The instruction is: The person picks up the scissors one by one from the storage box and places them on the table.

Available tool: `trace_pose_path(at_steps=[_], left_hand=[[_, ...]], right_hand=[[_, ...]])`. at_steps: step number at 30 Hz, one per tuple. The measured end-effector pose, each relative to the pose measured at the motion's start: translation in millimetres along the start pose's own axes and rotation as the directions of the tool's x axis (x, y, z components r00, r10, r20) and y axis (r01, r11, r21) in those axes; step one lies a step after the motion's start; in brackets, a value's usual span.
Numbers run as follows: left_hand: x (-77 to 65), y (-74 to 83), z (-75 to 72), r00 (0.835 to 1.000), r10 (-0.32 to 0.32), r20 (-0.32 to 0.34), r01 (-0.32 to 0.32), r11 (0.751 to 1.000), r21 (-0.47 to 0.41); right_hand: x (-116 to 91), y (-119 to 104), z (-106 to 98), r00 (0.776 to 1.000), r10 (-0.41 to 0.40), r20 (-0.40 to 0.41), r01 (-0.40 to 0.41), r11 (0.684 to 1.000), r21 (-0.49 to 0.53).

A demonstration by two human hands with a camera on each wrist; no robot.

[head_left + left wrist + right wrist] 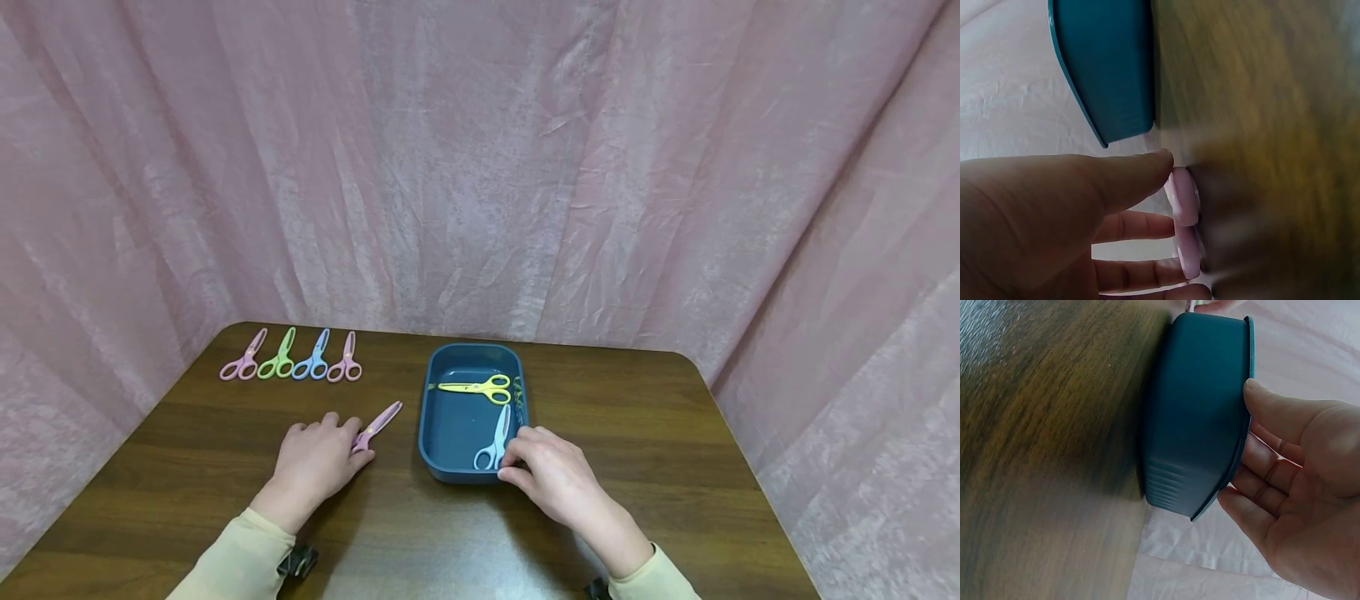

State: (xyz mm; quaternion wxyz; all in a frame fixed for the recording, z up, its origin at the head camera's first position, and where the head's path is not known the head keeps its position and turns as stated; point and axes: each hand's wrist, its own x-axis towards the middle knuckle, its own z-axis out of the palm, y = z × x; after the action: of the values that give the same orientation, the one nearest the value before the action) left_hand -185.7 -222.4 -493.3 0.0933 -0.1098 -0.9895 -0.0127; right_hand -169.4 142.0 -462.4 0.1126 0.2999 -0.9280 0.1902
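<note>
A pair of pink scissors (379,422) lies on the table, blades pointing away and to the right. My left hand (318,462) holds its handles (1184,197) between thumb and fingers; the head view hides most of them. To the right is a dark teal tray (427,433). Inside are yellow scissors (476,387), lying crosswise, and light blue scissors (495,442) near the closest right corner. At that corner my right hand (555,475) grips the tray's rim (1251,356), thumb against it and several fingers beyond it. The hand partly covers the light blue scissors.
In a row at the table's far left lie pink scissors (243,358), green scissors (279,358), blue scissors (315,358) and another pink pair (347,362). A pink curtain (480,183) hangs behind the brown wooden table (630,417).
</note>
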Motion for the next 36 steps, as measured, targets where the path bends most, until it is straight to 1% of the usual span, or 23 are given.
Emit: trace_pose_path(at_steps=[3, 7, 10, 13, 16, 22, 24, 27, 29, 31, 33, 36], left_hand=[[-3.7, 3.7, 0.6, 0.998, 0.025, -0.056, -0.025, 1.0, 0.007], [-7.4, 10.0, 1.6, 0.99, 0.054, -0.131, -0.053, 0.999, 0.009], [-8.4, 13.6, 3.7, 0.984, 0.066, -0.166, -0.067, 0.998, -0.001], [-8.4, 15.7, 6.2, 0.981, 0.067, -0.184, -0.07, 0.998, -0.007], [-8.8, 16.3, 8.0, 0.98, 0.063, -0.188, -0.066, 0.998, -0.01], [-12.4, 15.7, 9.7, 0.985, 0.041, -0.166, -0.046, 0.999, -0.025], [-13.8, 15.7, 10.2, 0.982, 0.047, -0.181, -0.052, 0.998, -0.023], [-17.7, 17.2, 8.3, 0.973, 0.075, -0.217, -0.082, 0.996, -0.026], [-21.3, 18.4, 6.3, 0.968, 0.11, -0.225, -0.12, 0.992, -0.03], [-25.5, 18.9, 4.8, 0.968, 0.147, -0.203, -0.156, 0.987, -0.03], [-29.9, 19.0, 3.1, 0.97, 0.177, -0.167, -0.185, 0.982, -0.031], [-35.5, 17.0, 2.0, 0.97, 0.212, -0.116, -0.216, 0.976, -0.022]], right_hand=[[-0.1, 0.0, 0.0, 1.0, 0.0, -0.001, 0.0, 1.0, 0.002], [-0.5, 0.5, 0.3, 1.0, 0.003, -0.002, -0.003, 1.0, 0.004], [-0.6, 1.1, 0.3, 1.0, 0.006, -0.004, -0.005, 1.0, 0.006], [-0.6, 1.7, 0.3, 1.0, 0.007, -0.003, -0.007, 1.0, 0.006], [-0.1, 2.0, 0.4, 1.0, 0.008, 0.0, -0.008, 1.0, 0.004], [0.8, 1.5, 1.2, 1.0, 0.012, 0.017, -0.012, 1.0, 0.008], [0.9, 1.4, 1.5, 1.0, 0.012, 0.02, -0.012, 1.0, 0.01], [0.7, 1.4, 1.6, 1.0, 0.009, 0.015, -0.009, 1.0, 0.01], [0.4, 1.3, 1.4, 1.0, 0.007, 0.008, -0.007, 1.0, 0.01], [0.0, 1.3, 1.3, 1.0, 0.005, 0.004, -0.005, 1.0, 0.009], [-0.2, 1.2, 1.4, 1.0, 0.003, 0.002, -0.003, 1.0, 0.008], [-0.5, 0.9, 1.3, 1.0, 0.003, 0.001, -0.003, 1.0, 0.006]])
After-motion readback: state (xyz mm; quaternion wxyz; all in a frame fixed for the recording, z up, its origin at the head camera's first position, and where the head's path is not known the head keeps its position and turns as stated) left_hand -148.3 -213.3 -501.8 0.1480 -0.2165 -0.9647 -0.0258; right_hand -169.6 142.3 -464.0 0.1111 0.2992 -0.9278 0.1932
